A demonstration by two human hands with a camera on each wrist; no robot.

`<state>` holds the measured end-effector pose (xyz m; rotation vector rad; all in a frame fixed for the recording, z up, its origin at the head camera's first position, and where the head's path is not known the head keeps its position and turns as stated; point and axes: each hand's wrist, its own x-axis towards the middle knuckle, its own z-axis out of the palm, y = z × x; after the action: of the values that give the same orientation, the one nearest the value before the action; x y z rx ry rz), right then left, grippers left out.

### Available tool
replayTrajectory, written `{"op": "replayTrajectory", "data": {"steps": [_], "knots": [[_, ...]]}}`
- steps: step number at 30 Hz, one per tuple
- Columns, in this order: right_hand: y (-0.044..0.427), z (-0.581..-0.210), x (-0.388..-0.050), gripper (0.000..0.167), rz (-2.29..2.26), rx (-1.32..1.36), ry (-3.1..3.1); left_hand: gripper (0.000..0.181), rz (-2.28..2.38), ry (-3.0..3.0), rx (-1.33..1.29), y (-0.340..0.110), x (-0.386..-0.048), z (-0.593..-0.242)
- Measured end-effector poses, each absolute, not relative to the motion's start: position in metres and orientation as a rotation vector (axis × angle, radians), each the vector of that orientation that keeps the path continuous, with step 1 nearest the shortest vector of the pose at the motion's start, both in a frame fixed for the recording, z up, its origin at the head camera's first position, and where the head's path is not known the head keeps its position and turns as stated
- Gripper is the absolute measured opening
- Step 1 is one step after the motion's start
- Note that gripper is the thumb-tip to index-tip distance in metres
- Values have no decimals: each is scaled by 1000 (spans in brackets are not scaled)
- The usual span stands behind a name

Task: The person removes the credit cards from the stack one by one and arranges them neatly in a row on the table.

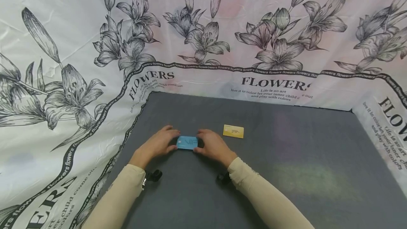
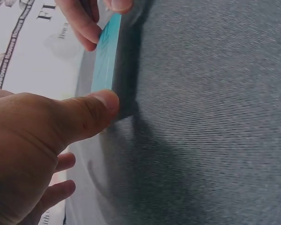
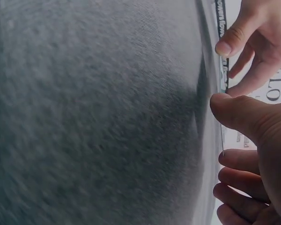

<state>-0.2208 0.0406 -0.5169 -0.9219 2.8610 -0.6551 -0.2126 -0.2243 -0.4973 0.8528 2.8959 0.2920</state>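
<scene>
A light-blue bank card (image 1: 187,142) with a small chip spans the gap between both hands. My left hand (image 1: 160,142) holds its left end, the thumb at the near corner and the fingers toward the far one. Opposite, my right hand (image 1: 213,146) grips the right end between thumb and fingers. In the left wrist view the card (image 2: 106,58) stands slightly off the cloth, with a shadow beside it. The right wrist view catches it nearly edge-on, so its face is hidden there. A yellow bank card (image 1: 233,131) lies flat beyond my right hand.
Dark grey cloth covers the table (image 1: 302,158). A white flower-printed curtain (image 1: 203,45) rises behind the table and along its left side. Small black devices are worn under the wrists, one at the left (image 1: 155,175) and one at the right (image 1: 223,178).
</scene>
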Motion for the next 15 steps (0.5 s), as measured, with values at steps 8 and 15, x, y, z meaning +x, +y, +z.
{"op": "replayTrajectory", "data": {"steps": [8,15], "knots": [[37,-522,-216,58,-608,-887,2858,54,291,2885,823,-225,-209,-503],[34,-526,-215,58,-590,-874,2887,53,282,2892,819,-225,-210,-505]]}}
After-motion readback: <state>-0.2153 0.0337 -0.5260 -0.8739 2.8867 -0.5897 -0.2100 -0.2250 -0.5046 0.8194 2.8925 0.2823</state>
